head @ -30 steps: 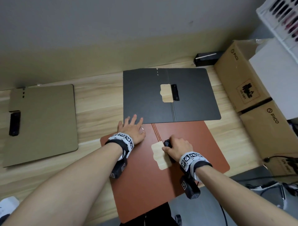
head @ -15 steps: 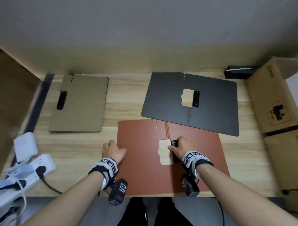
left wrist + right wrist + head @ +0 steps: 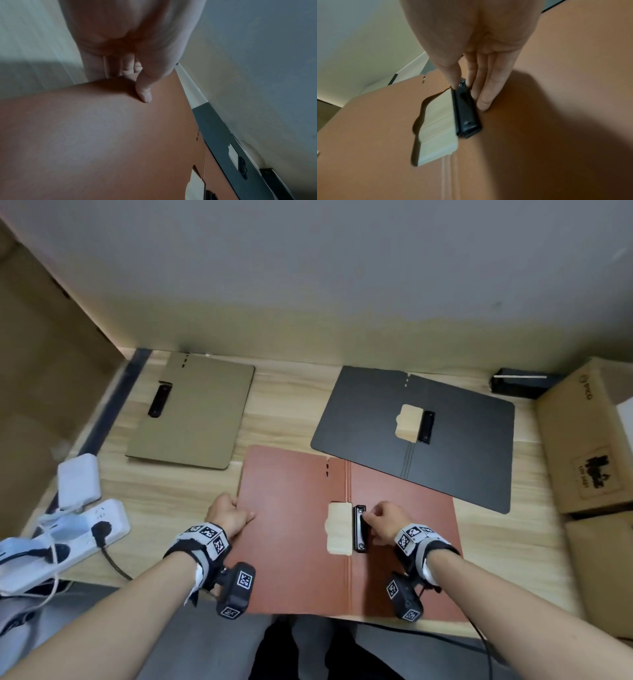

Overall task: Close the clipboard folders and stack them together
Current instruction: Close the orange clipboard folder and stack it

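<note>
A rust-brown clipboard folder lies open near the table's front edge, its black clip beside the spine. My left hand grips the folder's left edge; in the left wrist view the thumb lies on top of the brown cover and the fingers curl beneath it. My right hand pinches the clip, thumb on one side and fingers on the other. A black folder lies open at the back right. A tan folder lies closed at the back left.
A white power strip and adapter sit at the table's left edge. Cardboard boxes line the right side, with a small black box by the wall. A cardboard panel stands at the left.
My left hand slid from lying flat near the brown folder's far left corner to its left edge and took hold of it. The right hand stayed at the clip. The head view swung left.
</note>
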